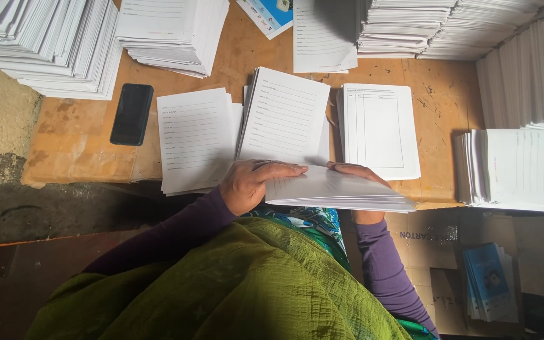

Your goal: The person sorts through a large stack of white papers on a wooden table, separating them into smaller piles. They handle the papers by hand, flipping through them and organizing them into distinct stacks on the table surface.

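Observation:
My left hand (253,184) lies on top of a thick sheaf of white printed sheets (335,192) at the near edge of the wooden table (77,141), fingers pressed flat across it. My right hand (357,173) grips the same sheaf from its far side, fingers curled over the top edge. The sheaf is held level, just above my lap. Beyond the hands lie three piles of lined white forms: a left pile (195,138), a middle pile (284,116) and a right pile with a ruled table (379,129).
A black phone (131,114) lies on the table at the left. Tall paper stacks (45,44) line the back and a stack (517,167) sits at the right. Blue booklets (489,280) and flattened cardboard (423,245) lie on the floor at the lower right.

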